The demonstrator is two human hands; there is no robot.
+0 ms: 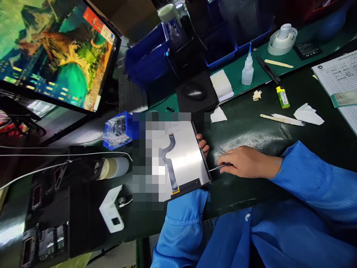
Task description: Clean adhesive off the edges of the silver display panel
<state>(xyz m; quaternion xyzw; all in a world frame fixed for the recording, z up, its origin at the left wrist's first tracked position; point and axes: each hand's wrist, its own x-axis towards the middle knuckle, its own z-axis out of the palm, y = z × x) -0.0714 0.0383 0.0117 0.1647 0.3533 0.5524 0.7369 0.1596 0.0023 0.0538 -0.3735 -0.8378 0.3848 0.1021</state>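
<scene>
A tablet-sized screen panel [185, 156] with a silvery back and a dark flex cable [169, 156] is tilted up on the dark bench. My left hand [203, 144] holds it from underneath, its fingertips curled over the right edge. Most of that hand is hidden behind the panel. My right hand [248, 162] rests on the bench just right of the panel and pinches a thin metal tool [219, 168], whose tip touches the panel's lower right edge. Both arms wear blue sleeves.
A monitor [55, 52] stands at the back left, blue bins [147, 56] behind it. A mouse [193, 90], white pad [221, 83], glue bottle [247, 69], yellow lighter [282, 96], pens, paper scraps and forms [338, 72] lie on the bench. A white bracket [111, 212] sits front left.
</scene>
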